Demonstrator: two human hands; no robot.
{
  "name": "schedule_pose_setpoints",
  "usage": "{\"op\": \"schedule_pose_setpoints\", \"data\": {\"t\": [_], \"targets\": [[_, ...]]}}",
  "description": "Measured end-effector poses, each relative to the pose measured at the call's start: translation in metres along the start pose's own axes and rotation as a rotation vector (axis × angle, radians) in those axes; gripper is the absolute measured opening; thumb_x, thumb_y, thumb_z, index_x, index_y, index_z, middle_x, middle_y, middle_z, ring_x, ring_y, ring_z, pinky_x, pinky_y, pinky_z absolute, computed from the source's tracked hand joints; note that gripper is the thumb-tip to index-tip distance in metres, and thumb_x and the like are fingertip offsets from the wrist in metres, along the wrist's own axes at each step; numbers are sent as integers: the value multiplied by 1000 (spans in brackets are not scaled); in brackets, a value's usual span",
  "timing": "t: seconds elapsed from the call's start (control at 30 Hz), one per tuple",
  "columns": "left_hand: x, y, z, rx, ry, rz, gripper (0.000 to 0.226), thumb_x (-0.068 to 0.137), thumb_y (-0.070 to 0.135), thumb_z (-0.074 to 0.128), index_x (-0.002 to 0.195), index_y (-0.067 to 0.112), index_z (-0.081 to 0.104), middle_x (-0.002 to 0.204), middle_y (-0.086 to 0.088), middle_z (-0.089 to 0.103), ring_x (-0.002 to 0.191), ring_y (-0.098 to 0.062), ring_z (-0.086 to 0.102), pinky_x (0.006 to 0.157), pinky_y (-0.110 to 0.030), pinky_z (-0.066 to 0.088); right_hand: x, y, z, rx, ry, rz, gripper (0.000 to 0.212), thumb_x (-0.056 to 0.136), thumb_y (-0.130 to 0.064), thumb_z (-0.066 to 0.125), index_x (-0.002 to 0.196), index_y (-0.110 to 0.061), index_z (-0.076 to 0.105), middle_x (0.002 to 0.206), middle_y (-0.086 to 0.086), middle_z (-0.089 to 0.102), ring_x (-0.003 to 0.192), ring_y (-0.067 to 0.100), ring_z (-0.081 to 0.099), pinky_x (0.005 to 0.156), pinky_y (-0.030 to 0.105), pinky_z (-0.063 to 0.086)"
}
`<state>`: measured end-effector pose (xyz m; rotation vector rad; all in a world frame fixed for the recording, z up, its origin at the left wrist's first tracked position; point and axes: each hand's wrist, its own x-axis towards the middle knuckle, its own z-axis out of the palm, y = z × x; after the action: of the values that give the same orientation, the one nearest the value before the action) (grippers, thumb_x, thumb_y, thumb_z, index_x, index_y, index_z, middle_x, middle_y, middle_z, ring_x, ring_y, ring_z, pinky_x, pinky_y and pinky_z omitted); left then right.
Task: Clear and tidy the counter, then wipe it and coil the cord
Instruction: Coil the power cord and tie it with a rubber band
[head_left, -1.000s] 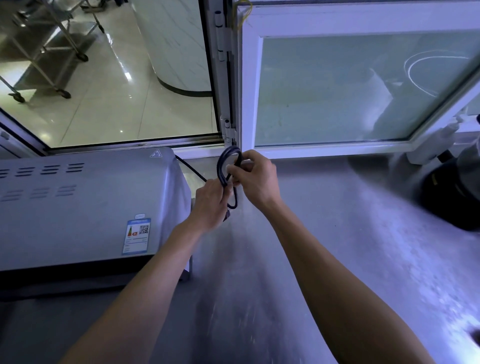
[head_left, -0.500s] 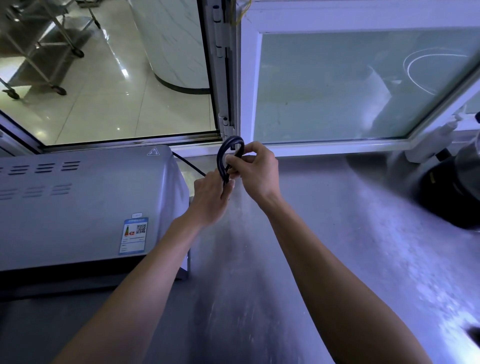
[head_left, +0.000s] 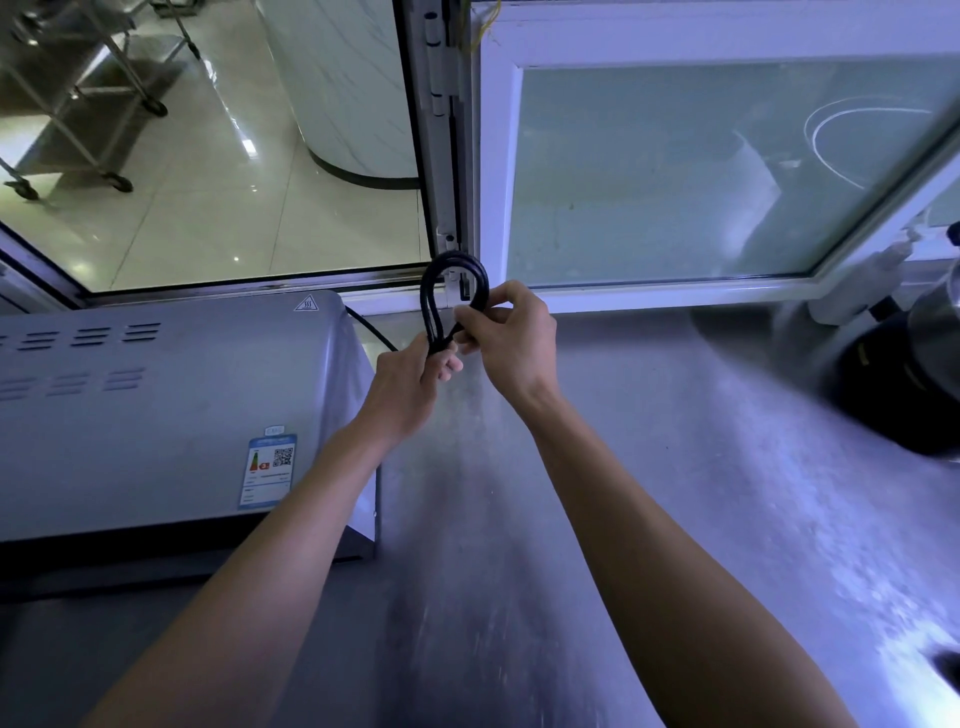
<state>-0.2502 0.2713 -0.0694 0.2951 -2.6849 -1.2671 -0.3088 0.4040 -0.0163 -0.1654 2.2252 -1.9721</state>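
Cord (head_left: 451, 291) loop now stands taller above your hands than a second ago; left hand (head_left: 410, 387) grips the bundle, right hand (head_left: 506, 338) pinches the loop, above the bench (head_left: 649, 467) beside the oven (head_left: 156, 415). Coiling nearly done.

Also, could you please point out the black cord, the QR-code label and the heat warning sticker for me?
black cord (head_left: 451, 260): head view, top of the held loop.
QR-code label (head_left: 270, 470): head view, middle of the label.
heat warning sticker (head_left: 306, 303): head view, centre of the triangle.
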Motion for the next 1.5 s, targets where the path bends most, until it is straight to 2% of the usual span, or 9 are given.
{"op": "schedule_pose_setpoints", "data": {"t": [0.23,0.4,0.67,0.77,0.9,1.1,1.27,1.37,1.5], "targets": [[2,1,-5,-141,-55,-53,21,104,19,43,97,12,61,85,5,71,75,-14,61,71,-28,48,4,3,-4,-43,9,-15,17,86,-16,69,90,-5,57,66,5,72,59,22,69,66,35,58],[6,4,-9,-154,-73,-87,23,104,23,42,96,14,62,84,5,71,65,-5,56,51,-15,40,10,-2,-5,-83,-21,-25,10,88,-16,66,90,-10,59,68,5,72,63,25,69,68,36,56],[25,17,-25,-265,-98,-76,23,105,22,42,94,21,63,82,-1,72,65,-13,57,53,-16,39,29,-27,-22,-189,-51,-79,9,90,-20,65,99,-19,66,84,-2,75,76,19,72,78,45,60],[30,24,-33,-307,-86,-82,23,103,25,44,93,29,64,78,3,71,64,-11,57,46,-14,38,34,-42,-30,-247,-37,-138,15,92,-18,63,107,-17,67,92,-2,74,83,16,70,82,42,59],[39,36,-45,-376,-63,-118,24,98,34,43,96,21,63,76,3,70,67,-16,59,54,-33,41,37,-66,-38,-312,3,-231,19,96,-21,62,114,-17,68,97,-1,72,84,14,67,82,30,57],[53,56,-67,-396,-33,-90,30,107,18,34,85,15,55,63,4,62,58,-14,54,58,-26,43,46,-103,-41,-426,63,-418,18,95,-17,63,110,-12,71,97,-5,71,85,8,62,71,1,40],[61,73,-84,-444,-2,-82,31,106,9,33,83,8,53,60,-4,55,53,-9,51,53,-11,43,68,-138,-36,-508,131,-585,25,94,-18,65,117,-9,69,110,3,71,91,14,63,84,27,52],[68,79,-93,-433,4,-69,29,105,8,34,86,4,54,64,-9,57,48,-9,51,50,-13,41,91,-156,-29,-628,139,-621,34,96,-21,64,127,-9,65,119,8,66,101,21,60,90,34,49],[80,77,-104,-456,-23,-65,28,106,9,34,86,4,54,67,-10,60,59,-24,55,64,-27,47,123,-172,-21,-699,175,-593,33,98,-21,59,127,-6,63,121,15,62,111,31,56,93,39,47]]}}
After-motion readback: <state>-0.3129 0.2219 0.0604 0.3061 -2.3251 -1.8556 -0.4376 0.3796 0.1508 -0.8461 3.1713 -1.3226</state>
